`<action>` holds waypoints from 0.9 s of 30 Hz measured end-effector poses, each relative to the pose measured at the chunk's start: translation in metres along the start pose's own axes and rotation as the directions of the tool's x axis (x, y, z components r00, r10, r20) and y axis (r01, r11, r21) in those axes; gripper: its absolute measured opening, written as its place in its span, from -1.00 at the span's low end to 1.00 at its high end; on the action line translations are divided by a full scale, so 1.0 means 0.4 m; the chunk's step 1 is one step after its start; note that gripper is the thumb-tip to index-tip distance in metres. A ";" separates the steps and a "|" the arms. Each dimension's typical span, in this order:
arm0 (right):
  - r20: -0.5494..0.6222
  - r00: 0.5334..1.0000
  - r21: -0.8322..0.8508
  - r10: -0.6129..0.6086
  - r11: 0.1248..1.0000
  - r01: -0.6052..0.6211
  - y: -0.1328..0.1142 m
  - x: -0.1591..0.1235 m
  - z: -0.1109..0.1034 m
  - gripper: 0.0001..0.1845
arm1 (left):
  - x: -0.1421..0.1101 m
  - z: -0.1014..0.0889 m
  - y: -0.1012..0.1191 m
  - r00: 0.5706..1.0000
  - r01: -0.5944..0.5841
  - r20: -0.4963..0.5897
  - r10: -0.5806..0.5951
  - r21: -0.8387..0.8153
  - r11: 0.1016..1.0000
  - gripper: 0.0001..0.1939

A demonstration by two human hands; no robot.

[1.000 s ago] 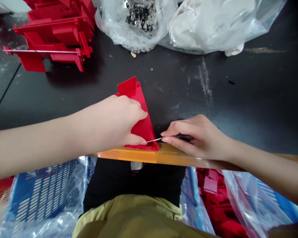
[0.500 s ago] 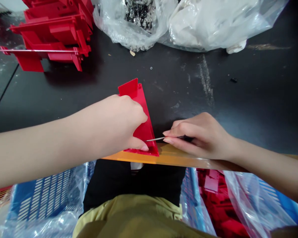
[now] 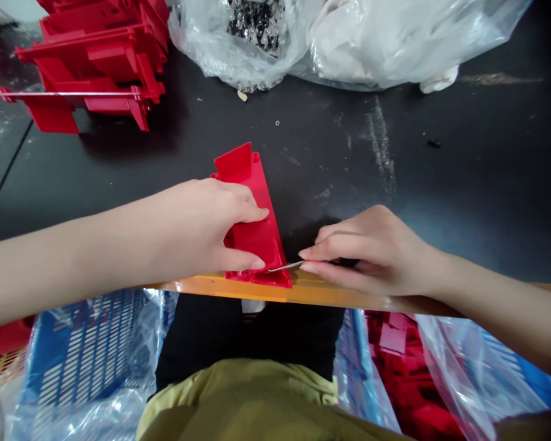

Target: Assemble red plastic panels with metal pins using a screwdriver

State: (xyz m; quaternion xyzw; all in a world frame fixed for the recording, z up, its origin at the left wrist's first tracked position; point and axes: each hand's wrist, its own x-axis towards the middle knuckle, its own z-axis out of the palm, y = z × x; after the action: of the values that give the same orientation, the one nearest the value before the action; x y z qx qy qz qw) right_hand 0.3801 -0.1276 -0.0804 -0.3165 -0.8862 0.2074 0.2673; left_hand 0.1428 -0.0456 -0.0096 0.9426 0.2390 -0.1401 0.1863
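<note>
A red plastic part (image 3: pixel 259 229) lies at the table's front edge, its lower end over the orange edge strip. My left hand (image 3: pixel 220 223) rests across it and holds it, thumb and index finger spread on its face. The hand hides the part's left side. Between the thumb and fingers of my right hand (image 3: pixel 367 251) is a thin pointed metal tool, apparently tweezers (image 3: pixel 288 266). Their tip reaches the part's lower end, close to my left thumb. A tiny dark speck shows near the tip, too small to name.
Similar red parts (image 3: pixel 96 67) stand stacked at the back left. Plastic bags hold small black and clear pieces (image 3: pixel 257 24) and white items (image 3: pixel 371 43). A small ring (image 3: pixel 277 123) and a black bit (image 3: pixel 434 144) lie on the table. Below are blue crates (image 3: pixel 87 343), one with red pieces (image 3: pixel 408 380).
The tweezers' tip has moved down and slightly left on the red part. My left hand has shifted left, its thumb uncovering more of the part's lower end.
</note>
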 end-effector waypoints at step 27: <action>-0.026 0.999 -0.057 0.039 0.998 -0.041 0.000 -0.009 0.022 -0.80 | 0.021 -0.009 0.022 1.000 -0.020 0.019 0.016 0.248 0.968 -0.65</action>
State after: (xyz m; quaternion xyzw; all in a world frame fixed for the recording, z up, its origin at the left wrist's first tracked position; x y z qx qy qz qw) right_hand 0.3770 -0.1319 -0.0884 -0.3443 -0.8818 0.1833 0.2650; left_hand 0.1549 -0.0481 -0.0067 0.9594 0.2096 -0.1751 0.0700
